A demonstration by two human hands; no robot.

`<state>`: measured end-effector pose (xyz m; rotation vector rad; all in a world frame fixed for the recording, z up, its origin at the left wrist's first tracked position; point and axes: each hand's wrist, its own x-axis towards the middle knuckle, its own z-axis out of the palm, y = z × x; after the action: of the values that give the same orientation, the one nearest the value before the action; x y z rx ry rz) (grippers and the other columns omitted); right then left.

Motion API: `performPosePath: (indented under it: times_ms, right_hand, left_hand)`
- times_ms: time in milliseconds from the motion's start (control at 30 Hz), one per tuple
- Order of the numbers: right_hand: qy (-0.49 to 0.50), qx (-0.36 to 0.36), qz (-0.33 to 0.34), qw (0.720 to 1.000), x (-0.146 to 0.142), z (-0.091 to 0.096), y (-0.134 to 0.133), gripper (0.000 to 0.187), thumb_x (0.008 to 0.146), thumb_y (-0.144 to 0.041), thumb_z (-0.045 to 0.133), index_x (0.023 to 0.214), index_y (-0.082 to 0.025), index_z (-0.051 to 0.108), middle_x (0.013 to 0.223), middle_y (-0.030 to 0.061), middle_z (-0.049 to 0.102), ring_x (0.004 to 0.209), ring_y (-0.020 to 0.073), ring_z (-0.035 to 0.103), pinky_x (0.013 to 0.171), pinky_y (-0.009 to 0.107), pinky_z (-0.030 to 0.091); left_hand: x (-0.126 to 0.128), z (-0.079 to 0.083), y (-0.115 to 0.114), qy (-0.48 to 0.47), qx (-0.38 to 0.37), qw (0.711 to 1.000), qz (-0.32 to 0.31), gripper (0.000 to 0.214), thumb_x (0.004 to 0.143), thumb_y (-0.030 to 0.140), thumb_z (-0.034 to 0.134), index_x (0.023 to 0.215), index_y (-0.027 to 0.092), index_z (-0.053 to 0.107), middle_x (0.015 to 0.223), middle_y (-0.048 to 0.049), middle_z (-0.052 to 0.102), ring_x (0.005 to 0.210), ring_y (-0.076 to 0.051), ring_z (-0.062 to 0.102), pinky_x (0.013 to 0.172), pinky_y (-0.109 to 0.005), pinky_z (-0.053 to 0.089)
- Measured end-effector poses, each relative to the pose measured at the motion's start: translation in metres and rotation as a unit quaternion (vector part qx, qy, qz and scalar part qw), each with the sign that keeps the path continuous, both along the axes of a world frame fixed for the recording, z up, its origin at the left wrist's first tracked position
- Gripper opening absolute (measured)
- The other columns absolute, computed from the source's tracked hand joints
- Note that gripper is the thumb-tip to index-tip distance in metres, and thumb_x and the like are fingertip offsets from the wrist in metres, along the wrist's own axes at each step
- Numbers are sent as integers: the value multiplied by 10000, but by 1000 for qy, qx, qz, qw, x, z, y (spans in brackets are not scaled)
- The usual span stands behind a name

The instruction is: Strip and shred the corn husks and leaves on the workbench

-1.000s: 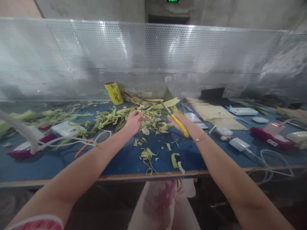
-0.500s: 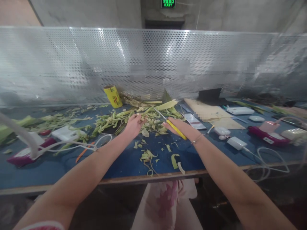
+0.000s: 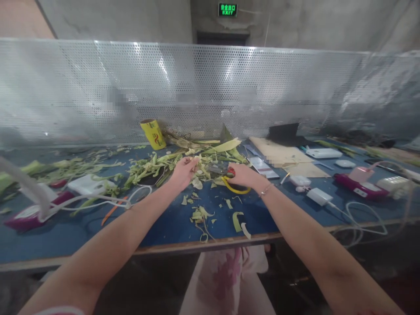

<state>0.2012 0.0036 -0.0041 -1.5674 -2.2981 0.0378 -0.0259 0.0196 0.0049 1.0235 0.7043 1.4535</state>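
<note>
My left hand (image 3: 184, 170) pinches a pale green leaf strip (image 3: 197, 162) at the edge of a heap of green plant leaves (image 3: 183, 159) on the blue table (image 3: 170, 221). My right hand (image 3: 242, 175) is closed on yellow-handled scissors (image 3: 231, 183), whose blades point left toward the strip. Both hands meet over the middle of the heap. Cut leaf scraps (image 3: 201, 214) lie on the table in front of them.
A yellow cylinder (image 3: 152, 134) leans against the perforated metal screen (image 3: 197, 87). Left: white cables (image 3: 98, 199), a white box (image 3: 88, 183). Right: brown paper sheets (image 3: 285, 155), white chargers (image 3: 320, 196), a magenta device (image 3: 356, 183). A plastic bag (image 3: 226, 280) hangs below the table's edge.
My right hand turned the scissors from pointing up and away to pointing left at the strip in my left hand. My left hand lifted slightly with the leaf.
</note>
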Motion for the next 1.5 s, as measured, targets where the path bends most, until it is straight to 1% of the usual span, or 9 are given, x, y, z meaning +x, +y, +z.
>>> performPosePath:
  times_ms: [200, 367, 433, 500, 600, 733, 867, 1033, 1500]
  right_hand:
    - [3, -11, 16, 1000, -12, -5, 2, 195, 769, -398, 538, 786, -204, 556, 760, 59, 629, 655, 187, 577, 562, 277, 400]
    - [34, 24, 14, 999, -19, 0, -3, 253, 840, -303, 447, 647, -188, 563, 667, 64, 598, 641, 169, 569, 595, 279, 415]
    - [72, 58, 11, 996, -21, 5, -6, 233, 839, -286, 447, 703, -166, 593, 715, 76, 600, 700, 174, 575, 651, 288, 432]
    - [145, 101, 30, 984, -23, 11, -10, 196, 824, -264, 469, 896, -145, 606, 832, 89, 604, 779, 179, 575, 703, 301, 451]
    - [241, 138, 112, 954, -26, 19, -18, 338, 833, -270, 465, 1153, -177, 520, 1060, 107, 562, 913, 183, 558, 743, 315, 475]
    - [243, 123, 206, 940, -32, 26, -27, 279, 866, -276, 437, 1102, -230, 578, 1109, 79, 561, 993, 183, 536, 781, 313, 473]
    - [257, 122, 206, 936, -34, 25, -27, 184, 848, -227, 478, 910, -197, 649, 906, 54, 625, 878, 160, 565, 785, 296, 456]
    - [288, 68, 185, 937, -31, 23, -23, 160, 823, -241, 514, 886, -195, 654, 898, 40, 640, 845, 142, 579, 742, 260, 454]
    - [325, 53, 160, 930, -41, 19, -22, 125, 800, -242, 547, 806, -154, 634, 813, 39, 624, 766, 126, 570, 695, 239, 444]
  left_hand:
    - [5, 4, -8, 31, -19, 999, -5, 308, 501, 124, 783, 723, 134, 569, 674, 18, 584, 619, -55, 543, 606, -178, 432]
    - [6, 3, -13, 116, 6, 993, -19, 270, 568, 265, 765, 749, 139, 610, 594, 32, 525, 540, -62, 474, 554, -202, 407]
    - [7, 1, -13, 152, 35, 987, -28, 273, 585, 315, 751, 761, 142, 633, 615, 18, 545, 555, -71, 478, 558, -205, 405]
    - [7, -1, -15, 182, 61, 981, -28, 286, 598, 334, 739, 806, 157, 652, 674, -1, 591, 593, -85, 501, 581, -209, 414]
    - [8, 1, -20, 229, 96, 968, -25, 264, 623, 326, 720, 836, 180, 666, 744, -17, 633, 642, -106, 526, 598, -211, 420]
    - [11, 4, -27, 277, 122, 952, -53, 206, 628, 307, 711, 782, 174, 676, 727, -18, 631, 645, -117, 528, 579, -203, 424]
    - [15, 0, -29, 250, 91, 960, -87, 268, 583, 287, 744, 805, 161, 662, 754, -22, 631, 676, -124, 565, 625, -218, 464]
    - [17, -6, -27, 217, 72, 965, -128, 255, 609, 317, 728, 792, 167, 634, 707, -6, 611, 533, -89, 537, 563, -242, 479]
    - [19, -3, -29, 178, 50, 977, -107, 262, 591, 303, 744, 720, 168, 559, 536, 51, 507, 421, -68, 472, 477, -233, 433]
